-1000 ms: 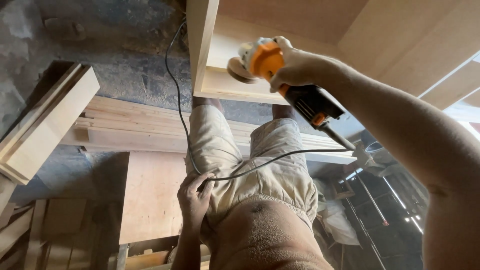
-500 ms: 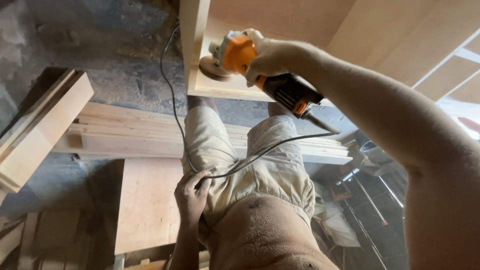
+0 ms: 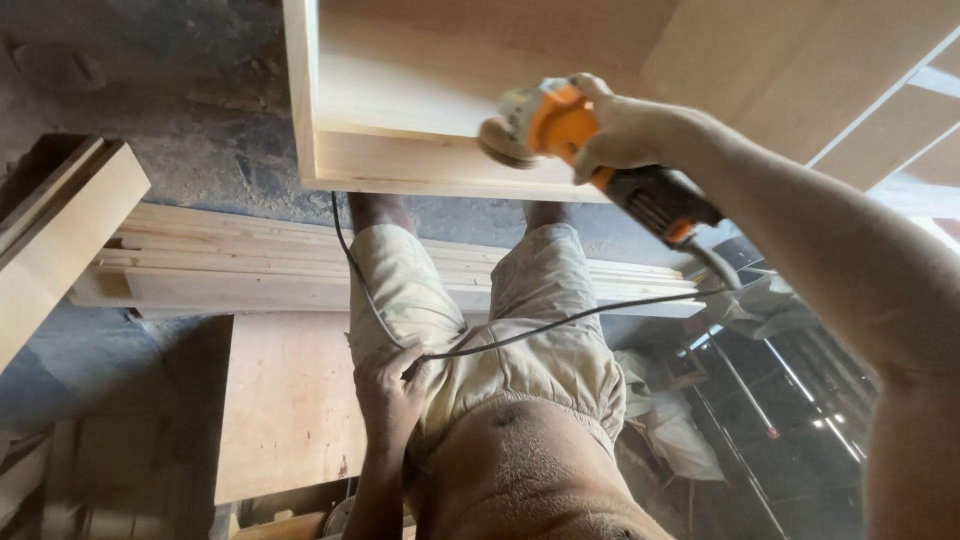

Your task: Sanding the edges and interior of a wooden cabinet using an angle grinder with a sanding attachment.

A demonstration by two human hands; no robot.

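Here, the right hand [image 3: 625,130] clenches an orange-and-black corded sander [image 3: 590,160] against the pale wooden cabinet's edge [image 3: 420,160], the left hand [image 3: 390,390] gripping its black cord [image 3: 520,335] at the hip; slack could snag, gouging wood.

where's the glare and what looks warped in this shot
Head view: daylight blows out the slats at the right edge; the floor at upper left sits in shadow; the wide lens stretches the right forearm large; the sander and left hand stay sharp.
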